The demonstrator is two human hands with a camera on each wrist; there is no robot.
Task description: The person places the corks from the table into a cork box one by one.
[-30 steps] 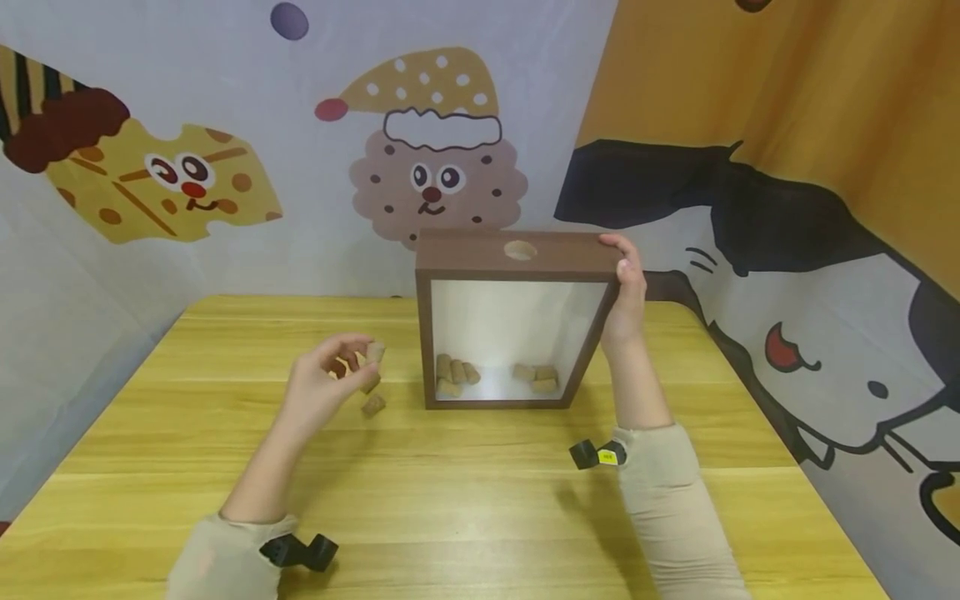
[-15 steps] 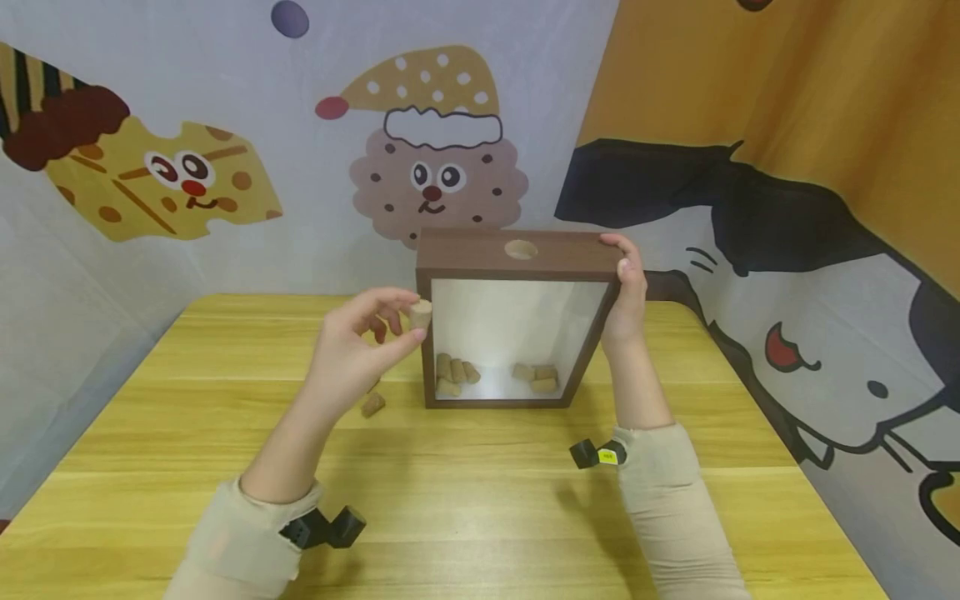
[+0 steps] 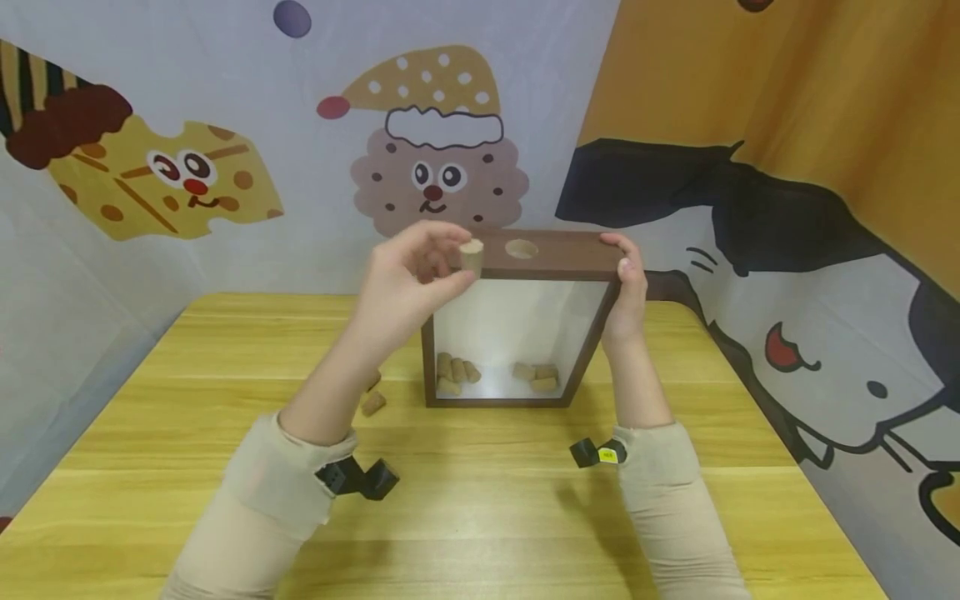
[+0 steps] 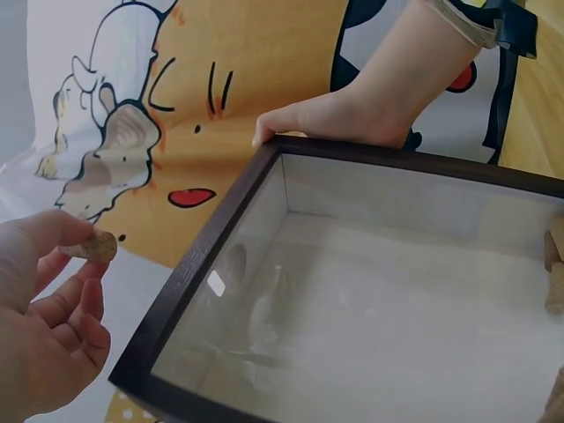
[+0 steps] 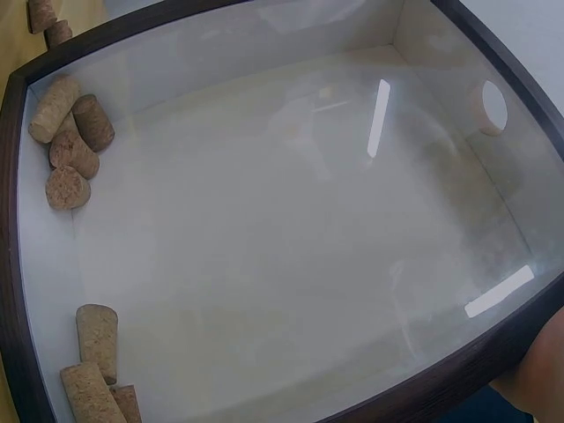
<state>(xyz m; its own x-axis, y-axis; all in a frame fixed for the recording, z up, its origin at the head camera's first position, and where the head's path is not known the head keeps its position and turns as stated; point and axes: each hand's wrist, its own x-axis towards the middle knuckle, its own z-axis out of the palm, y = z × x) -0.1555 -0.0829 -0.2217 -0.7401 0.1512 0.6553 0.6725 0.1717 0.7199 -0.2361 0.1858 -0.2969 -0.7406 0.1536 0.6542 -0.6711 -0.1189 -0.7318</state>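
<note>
My left hand (image 3: 405,279) pinches a cork (image 3: 472,258) between thumb and fingers, held upright by the top left of a brown display box (image 3: 570,254) with a clear front. In the left wrist view, the same cork (image 4: 95,247) is apart from the dark frame. A round hole (image 3: 521,249) opens in the middle of the box's top, right of the cork. My right hand (image 3: 627,292) grips the box's upper right corner, fingers over the top edge. Inside, several corks (image 5: 75,163) lie along the bottom in two groups.
The box stands on a wood-grain table (image 3: 465,517). Two loose corks (image 3: 372,404) lie on it left of the box, one partly hidden behind my left forearm. A cartoon-printed cloth (image 3: 285,167) hangs behind and to the right.
My left hand has carried the cork up and rightward from the table beside the box to its top left edge. The right hand and box have stayed in place.
</note>
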